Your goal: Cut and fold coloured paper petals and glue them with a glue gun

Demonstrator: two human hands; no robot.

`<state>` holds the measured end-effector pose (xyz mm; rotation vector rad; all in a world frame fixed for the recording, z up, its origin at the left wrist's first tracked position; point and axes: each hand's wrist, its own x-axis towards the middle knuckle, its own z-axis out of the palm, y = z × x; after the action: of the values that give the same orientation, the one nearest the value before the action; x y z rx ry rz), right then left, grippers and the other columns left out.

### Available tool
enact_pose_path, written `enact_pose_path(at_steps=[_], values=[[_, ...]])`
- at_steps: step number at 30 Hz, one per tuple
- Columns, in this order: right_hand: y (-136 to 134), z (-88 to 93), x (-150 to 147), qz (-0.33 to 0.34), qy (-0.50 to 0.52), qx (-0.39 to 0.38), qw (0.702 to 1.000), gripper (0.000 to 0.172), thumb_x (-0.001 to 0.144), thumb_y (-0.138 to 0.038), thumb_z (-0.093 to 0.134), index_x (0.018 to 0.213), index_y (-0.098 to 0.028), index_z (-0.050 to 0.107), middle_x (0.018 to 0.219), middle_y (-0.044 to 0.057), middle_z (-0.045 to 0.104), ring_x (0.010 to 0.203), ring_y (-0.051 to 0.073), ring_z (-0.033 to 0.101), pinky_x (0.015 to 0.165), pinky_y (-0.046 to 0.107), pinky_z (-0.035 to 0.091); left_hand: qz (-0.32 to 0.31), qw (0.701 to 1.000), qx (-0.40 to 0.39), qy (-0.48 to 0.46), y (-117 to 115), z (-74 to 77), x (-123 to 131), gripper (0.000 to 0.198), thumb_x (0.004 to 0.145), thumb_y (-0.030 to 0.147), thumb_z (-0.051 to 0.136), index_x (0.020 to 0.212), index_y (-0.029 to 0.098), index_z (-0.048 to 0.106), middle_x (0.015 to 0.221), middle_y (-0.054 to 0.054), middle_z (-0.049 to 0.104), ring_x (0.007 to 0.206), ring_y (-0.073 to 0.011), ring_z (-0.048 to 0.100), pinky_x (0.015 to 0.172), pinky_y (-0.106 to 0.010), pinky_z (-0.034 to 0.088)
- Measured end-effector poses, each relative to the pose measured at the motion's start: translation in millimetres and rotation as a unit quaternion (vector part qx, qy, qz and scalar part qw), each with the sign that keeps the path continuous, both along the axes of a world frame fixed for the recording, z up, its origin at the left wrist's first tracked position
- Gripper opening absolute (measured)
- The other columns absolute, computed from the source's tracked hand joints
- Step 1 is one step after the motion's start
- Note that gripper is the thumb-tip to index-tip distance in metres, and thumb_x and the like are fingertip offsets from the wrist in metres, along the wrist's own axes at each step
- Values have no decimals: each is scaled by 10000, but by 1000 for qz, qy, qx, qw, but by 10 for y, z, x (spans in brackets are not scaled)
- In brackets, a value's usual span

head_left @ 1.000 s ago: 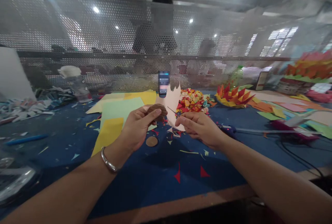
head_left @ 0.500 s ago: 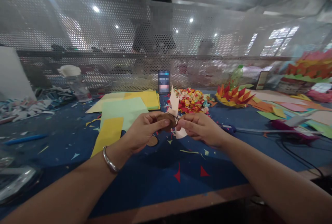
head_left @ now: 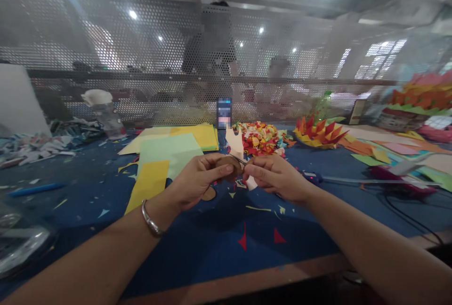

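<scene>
My left hand (head_left: 203,173) pinches a brown round disc (head_left: 237,171) between thumb and fingers at mid-table. A thin dark cord or wire (head_left: 239,159) runs along the disc's edge to my right hand (head_left: 271,175), whose thumb and fingertips are closed on its end. Whether it is tied to the disc I cannot tell. Just behind the fingers a pale peach paper piece (head_left: 235,141) with a jagged top stands up. Below my left hand another brown disc (head_left: 209,194) lies on the blue table cover (head_left: 197,244).
Yellow and green paper sheets (head_left: 169,149) lie left. Behind my right hand are a pile of coloured paper bits (head_left: 263,138) and a red-orange paper flower (head_left: 319,133). A glue gun (head_left: 402,178) lies right. A phone (head_left: 224,113) stands against the perforated screen (head_left: 148,60).
The peach paper between my hands has shifted and turned, showing a broader face. Both hands keep their pinch on the disc and cord. The head view has moved slightly.
</scene>
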<state>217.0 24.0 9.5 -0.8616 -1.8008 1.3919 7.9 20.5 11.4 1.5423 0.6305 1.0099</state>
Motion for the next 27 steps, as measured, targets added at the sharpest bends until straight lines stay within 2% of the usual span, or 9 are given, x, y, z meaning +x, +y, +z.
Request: enact_pose_path(at_steps=[12,22,27], values=[[26,-7,24,8,-27,26,999,326,888,-462,561,781,-159,609,490,-95,270,414,40,206,385,196,138,-20,1000,18,-4,34,-12,-22,107,844,234,630,832,158,706,820,-27,658,746,-113,539,708,-248,395],[16,25,33,2,-73,65,995,350,887,-495,539,802,-163,611,490,-92,294,412,48,247,395,204,171,16,1000,3,18,26,27,-42,88,783,214,670,796,149,727,775,-39,677,671,-111,546,645,-241,418],[26,26,42,3,-95,80,992,366,884,-505,531,796,-158,608,490,-87,315,420,50,261,401,200,184,12,999,16,47,51,43,-82,99,772,231,683,779,139,719,756,-33,672,642,-102,528,633,-236,410]])
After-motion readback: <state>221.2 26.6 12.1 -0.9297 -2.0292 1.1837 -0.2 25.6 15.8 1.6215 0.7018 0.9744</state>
